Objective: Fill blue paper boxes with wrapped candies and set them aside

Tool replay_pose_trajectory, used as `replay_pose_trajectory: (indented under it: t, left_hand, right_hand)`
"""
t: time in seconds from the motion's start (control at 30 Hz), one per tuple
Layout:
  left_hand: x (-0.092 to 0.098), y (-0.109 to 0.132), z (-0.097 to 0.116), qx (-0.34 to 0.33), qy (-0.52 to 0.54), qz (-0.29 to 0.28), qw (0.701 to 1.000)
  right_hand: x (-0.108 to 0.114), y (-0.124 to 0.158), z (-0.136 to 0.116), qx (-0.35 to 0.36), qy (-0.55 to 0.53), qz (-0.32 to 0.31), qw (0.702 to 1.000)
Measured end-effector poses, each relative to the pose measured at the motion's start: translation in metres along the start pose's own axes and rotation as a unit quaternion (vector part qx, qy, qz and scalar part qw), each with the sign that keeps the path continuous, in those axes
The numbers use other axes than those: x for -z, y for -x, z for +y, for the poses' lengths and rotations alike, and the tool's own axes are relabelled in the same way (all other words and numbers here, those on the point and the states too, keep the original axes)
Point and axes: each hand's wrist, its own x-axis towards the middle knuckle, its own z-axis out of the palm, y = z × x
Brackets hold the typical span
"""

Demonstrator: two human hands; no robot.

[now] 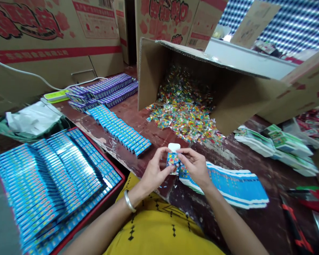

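Observation:
Between my two hands is a small blue printed carton (pixel 172 159), its white top flap standing up. My left hand (pixel 157 169) grips the carton's left side, thumb low on its front. My right hand (pixel 195 165) pinches its upper right edge with thumb and fingers. Fanned out under and beyond my right wrist lies a row of flat blue cartons (pixel 236 186). Ahead of my hands, a heap of small clear-wrapped colourful candies (pixel 186 118) spills from a cardboard box (pixel 151 71) lying on its side.
A row of filled blue cartons (pixel 119 129) and stacked purple cartons (pixel 103 90) stand left on the dark red table (pixel 154 132). Lower left, a red crate (pixel 119 180) holds many blue cartons. Green-white flat cartons (pixel 279 141) and red-handled tools (pixel 295 226) lie right.

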Motion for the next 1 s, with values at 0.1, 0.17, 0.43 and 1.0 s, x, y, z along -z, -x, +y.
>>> replay_pose_trajectory:
  t: [0.1, 0.17, 0.43, 1.0]
  left_hand:
    - [0.000, -0.001, 0.000, 0.003, 0.016, -0.024, 1.000]
    - [-0.001, -0.001, 0.001, 0.001, 0.029, -0.017, 0.999]
    - [-0.003, 0.002, 0.003, 0.026, 0.048, 0.022, 0.998]
    - [0.000, 0.007, 0.007, -0.001, -0.040, -0.020, 0.999]
  right_hand:
    - [-0.005, 0.000, -0.001, 0.017, -0.008, -0.008, 1.000]
    - [-0.007, 0.000, -0.002, 0.032, -0.023, -0.005, 0.999]
    - [-0.007, -0.002, -0.001, 0.058, -0.012, 0.010, 0.998]
    - [0.009, -0.023, -0.012, -0.039, 0.026, -0.041, 0.998]
